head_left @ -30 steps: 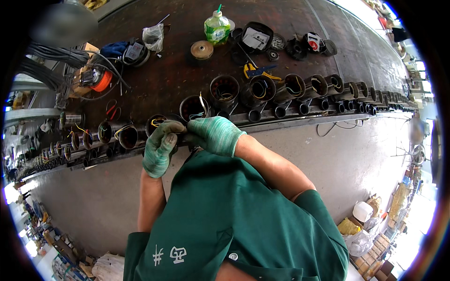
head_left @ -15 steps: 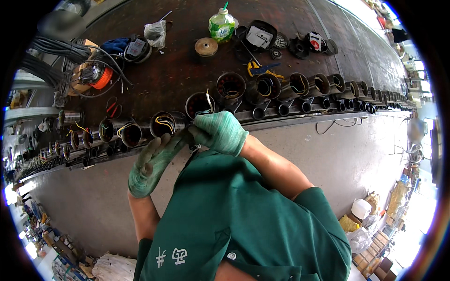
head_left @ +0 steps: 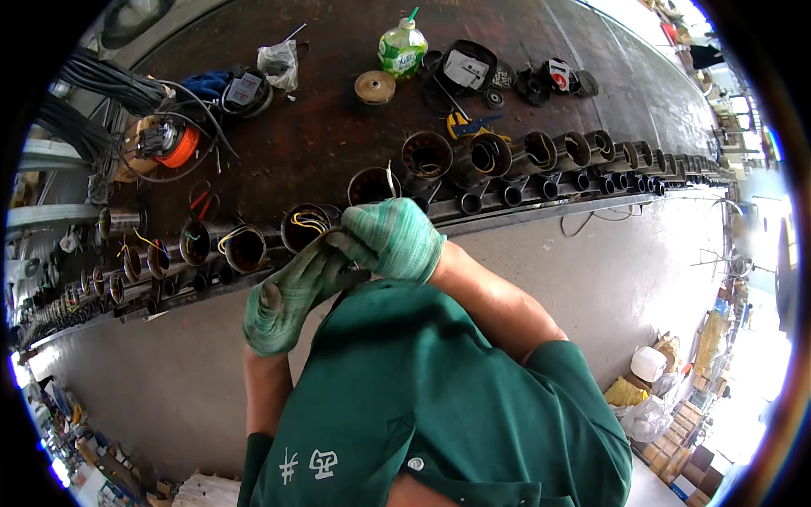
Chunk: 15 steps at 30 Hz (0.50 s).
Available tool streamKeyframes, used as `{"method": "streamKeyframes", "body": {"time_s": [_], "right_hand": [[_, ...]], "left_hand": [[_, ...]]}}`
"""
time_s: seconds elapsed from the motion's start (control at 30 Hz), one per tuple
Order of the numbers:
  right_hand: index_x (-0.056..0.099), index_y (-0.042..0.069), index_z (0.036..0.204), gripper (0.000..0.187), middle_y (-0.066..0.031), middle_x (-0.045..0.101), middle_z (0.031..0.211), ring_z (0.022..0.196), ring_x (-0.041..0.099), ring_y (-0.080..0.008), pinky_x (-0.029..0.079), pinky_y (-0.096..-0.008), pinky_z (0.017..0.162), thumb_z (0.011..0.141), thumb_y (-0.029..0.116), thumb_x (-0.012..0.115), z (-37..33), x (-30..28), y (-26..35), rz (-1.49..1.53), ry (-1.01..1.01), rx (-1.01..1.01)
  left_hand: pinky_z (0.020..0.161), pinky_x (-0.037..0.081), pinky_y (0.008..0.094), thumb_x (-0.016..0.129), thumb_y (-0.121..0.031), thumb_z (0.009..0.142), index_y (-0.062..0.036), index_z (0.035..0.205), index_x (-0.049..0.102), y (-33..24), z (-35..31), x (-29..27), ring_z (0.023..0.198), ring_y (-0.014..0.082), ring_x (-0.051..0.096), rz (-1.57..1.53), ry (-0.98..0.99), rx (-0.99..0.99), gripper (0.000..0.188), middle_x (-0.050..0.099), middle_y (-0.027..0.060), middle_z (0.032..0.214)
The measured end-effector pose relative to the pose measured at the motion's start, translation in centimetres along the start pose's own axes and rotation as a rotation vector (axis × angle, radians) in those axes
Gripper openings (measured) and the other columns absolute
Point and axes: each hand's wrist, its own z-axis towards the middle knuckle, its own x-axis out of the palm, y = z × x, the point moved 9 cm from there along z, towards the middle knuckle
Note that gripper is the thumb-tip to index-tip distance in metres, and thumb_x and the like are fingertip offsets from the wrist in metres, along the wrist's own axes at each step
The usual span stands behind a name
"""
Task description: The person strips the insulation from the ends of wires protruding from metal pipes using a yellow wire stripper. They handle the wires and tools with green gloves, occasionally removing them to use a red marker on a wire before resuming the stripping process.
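My left hand [head_left: 287, 308] and my right hand [head_left: 397, 241], both in green knit gloves, meet in front of my chest at the bench's near edge. The right fingers are curled into a pinch beside the left fingertips. Whatever lies between them is too small or hidden to make out. The left fingers are bent toward the right hand. Just beyond the hands stands a metal motor housing [head_left: 372, 182], partly covered by my right glove, with a pale wire end rising from it. Left of it another housing [head_left: 306, 226] shows yellow and dark wires.
A long row of similar housings [head_left: 536, 150] runs along the bench edge both ways. On the dark bench [head_left: 321, 127] are yellow-blue wire strippers [head_left: 466, 127], red-handled scissors [head_left: 203, 200], a green-labelled bottle [head_left: 402, 51], a round wooden-topped piece [head_left: 374, 87] and an orange reel [head_left: 177, 148].
My left hand has turned and shifted slightly right, its spread fingers drawing closer together. My right hand stays in its pinch at nearly the same place. The view has tilted slightly.
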Motion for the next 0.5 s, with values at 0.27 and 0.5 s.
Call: {"method": "streamKeyframes", "body": {"time_s": [0.27, 0.5], "right_hand": [[0.066, 0.005, 0.094, 0.044, -0.0194, 0.067, 0.078, 0.075, 0.065, -0.0444, 0.053, -0.0486, 0.067, 0.103, 0.048, 0.062, 2.3, 6.3, 2.8, 0.202, 0.176, 0.132], [0.066, -0.001, 0.102, 0.034, -0.0137, 0.059, 0.075, 0.069, 0.052, -0.0162, 0.053, -0.0344, 0.070, 0.111, 0.030, 0.057, 3.6, 6.6, 2.4, 0.413, -0.077, 0.284]], "left_hand": [[0.076, 0.059, 0.0316, 0.069, -0.043, 0.103, 0.0051, 0.116, 0.071, -2.6, -2.5, -10.3, 0.084, 0.0168, 0.071, 1.002, -0.278, 0.007, 0.050, 0.076, 0.0078, 0.097], [0.099, 0.054, 0.0341, 0.060, -0.032, 0.109, 0.0034, 0.142, 0.059, -3.3, -2.5, -10.7, 0.115, 0.0191, 0.067, 0.368, -0.370, -0.048, 0.048, 0.069, 0.0116, 0.130]]}}
